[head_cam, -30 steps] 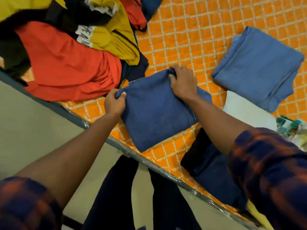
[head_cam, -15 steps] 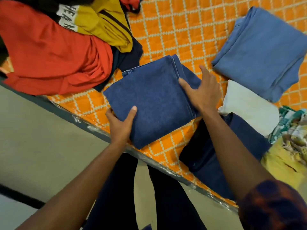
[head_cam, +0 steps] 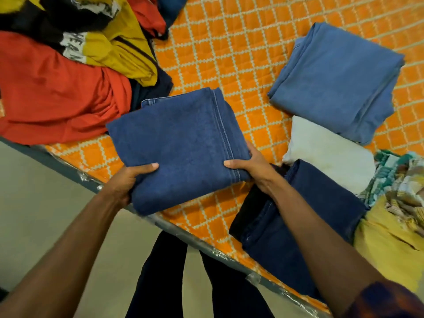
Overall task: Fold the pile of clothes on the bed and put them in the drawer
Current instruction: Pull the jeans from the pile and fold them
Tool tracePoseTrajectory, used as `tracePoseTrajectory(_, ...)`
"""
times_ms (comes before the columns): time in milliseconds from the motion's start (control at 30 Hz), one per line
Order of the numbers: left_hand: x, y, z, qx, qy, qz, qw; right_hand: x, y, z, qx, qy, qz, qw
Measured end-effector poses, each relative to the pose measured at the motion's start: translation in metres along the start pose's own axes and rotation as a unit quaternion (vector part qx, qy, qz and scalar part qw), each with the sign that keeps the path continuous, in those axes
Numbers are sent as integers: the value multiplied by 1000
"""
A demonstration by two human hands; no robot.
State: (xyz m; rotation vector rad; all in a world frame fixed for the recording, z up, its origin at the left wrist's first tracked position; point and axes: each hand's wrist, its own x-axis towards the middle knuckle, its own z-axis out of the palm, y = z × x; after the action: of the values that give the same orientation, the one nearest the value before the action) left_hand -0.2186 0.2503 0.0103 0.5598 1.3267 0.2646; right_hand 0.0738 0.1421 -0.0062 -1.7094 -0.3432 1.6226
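A folded pair of dark blue jeans (head_cam: 183, 143) lies near the bed's front edge, its near part over the edge. My left hand (head_cam: 128, 180) grips its near left corner, thumb on top. My right hand (head_cam: 254, 166) grips its right side, thumb on top and fingers underneath. An unfolded pile of clothes (head_cam: 68, 72), red, yellow and black, fills the upper left of the bed (head_cam: 229, 53), which has an orange checked cover.
Folded items lie on the right: light blue jeans (head_cam: 339, 81), a white garment (head_cam: 325, 150), a dark navy pair (head_cam: 309, 219), a yellow piece (head_cam: 390, 244) and a patterned cloth (head_cam: 399, 177). The bed's edge (head_cam: 206, 246) runs diagonally. My legs stand on the beige floor (head_cam: 46, 203).
Both hands moved from pressing on top of the folded jeans to gripping its near left corner and right side. The jeans have shifted toward the bed's edge.
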Motion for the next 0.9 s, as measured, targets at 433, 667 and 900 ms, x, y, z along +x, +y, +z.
tracePoseTrajectory(433, 14, 174, 233, 156, -173, 126, 964, -67, -108, -151, 190, 178, -233, 937)
tracePoseTrajectory(667, 129, 146, 399, 321, -179, 193, 910, -37, -69, -271, 235, 359, -185, 884)
tracePoseTrajectory(900, 198, 87, 410, 441, -86, 223, 865, 13, -12, -300, 259, 349, -63, 898)
